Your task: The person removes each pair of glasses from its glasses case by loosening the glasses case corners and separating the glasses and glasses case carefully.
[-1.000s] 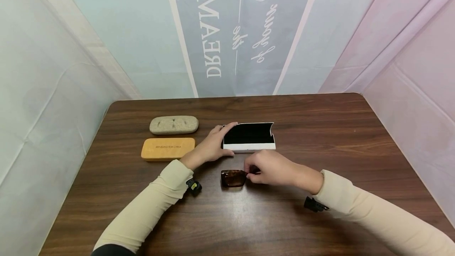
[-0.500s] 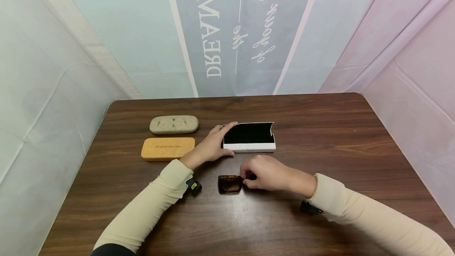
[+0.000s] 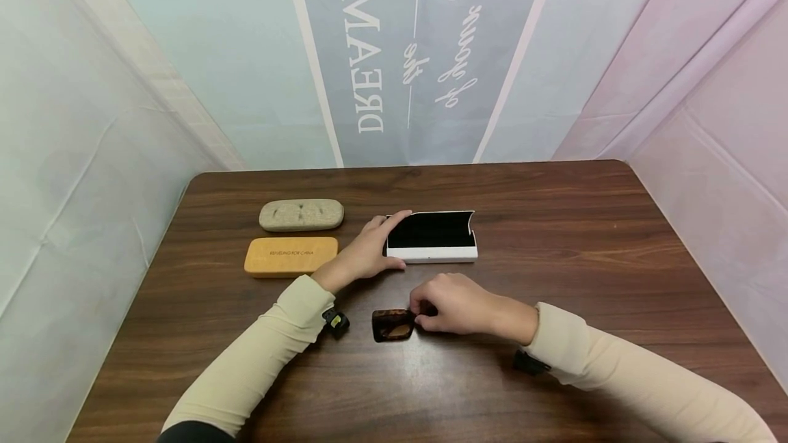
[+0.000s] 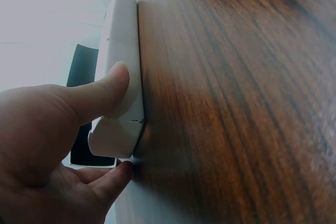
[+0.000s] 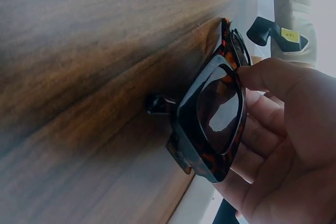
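Dark tortoiseshell sunglasses (image 3: 392, 325) are pinched between the thumb and fingers of my right hand (image 3: 464, 304), just above or on the table. In the right wrist view the sunglasses (image 5: 212, 114) show one dark lens facing the camera and part of a temple arm near the wood. My left hand (image 3: 367, 251) grips the left end of a white glasses case (image 3: 433, 254), its lid up and its black lining showing. The thumb presses the front wall of the white case (image 4: 119, 51) in the left wrist view, with fingers around its end.
A beige fabric glasses case (image 3: 301, 215) lies closed at the back left. In front of it is a yellow glasses case (image 3: 291, 256) with printed lettering, beside my left wrist. The brown wooden table (image 3: 572, 238) runs up to hanging printed cloths (image 3: 406, 145).
My right hand has drawn the sunglasses slightly left and toward me, away from the white case. The left hand and the cases have stayed in place.
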A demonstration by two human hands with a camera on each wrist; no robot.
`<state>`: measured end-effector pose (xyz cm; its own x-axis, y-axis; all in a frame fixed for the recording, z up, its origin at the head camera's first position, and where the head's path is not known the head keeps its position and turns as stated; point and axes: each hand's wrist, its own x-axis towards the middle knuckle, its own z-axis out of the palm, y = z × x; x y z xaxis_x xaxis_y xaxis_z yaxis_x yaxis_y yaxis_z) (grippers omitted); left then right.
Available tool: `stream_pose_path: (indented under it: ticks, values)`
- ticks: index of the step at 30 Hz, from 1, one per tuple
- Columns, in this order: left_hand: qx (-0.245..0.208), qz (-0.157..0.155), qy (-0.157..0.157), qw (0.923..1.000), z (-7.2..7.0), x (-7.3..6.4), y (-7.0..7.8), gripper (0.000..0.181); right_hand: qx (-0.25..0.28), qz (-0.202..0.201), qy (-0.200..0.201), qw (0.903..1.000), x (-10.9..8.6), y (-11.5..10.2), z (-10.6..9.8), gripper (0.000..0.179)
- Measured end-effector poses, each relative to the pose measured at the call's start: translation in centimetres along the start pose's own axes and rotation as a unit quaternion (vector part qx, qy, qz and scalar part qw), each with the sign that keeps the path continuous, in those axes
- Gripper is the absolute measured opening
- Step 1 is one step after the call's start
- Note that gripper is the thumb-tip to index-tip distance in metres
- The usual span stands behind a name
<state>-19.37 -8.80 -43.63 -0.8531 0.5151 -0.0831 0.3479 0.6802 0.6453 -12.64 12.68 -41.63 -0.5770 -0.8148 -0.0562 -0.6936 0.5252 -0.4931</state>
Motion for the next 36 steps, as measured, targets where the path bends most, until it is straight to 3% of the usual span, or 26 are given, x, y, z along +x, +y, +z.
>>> stream_pose_path:
  ticks: [36]
  values:
    - [-0.002,-0.003,-0.007,1.0000,0.0,0.1,-0.2,0.095,0.000,-0.010,0.008,0.9999,0.9,-0.2,1.3,0.010]
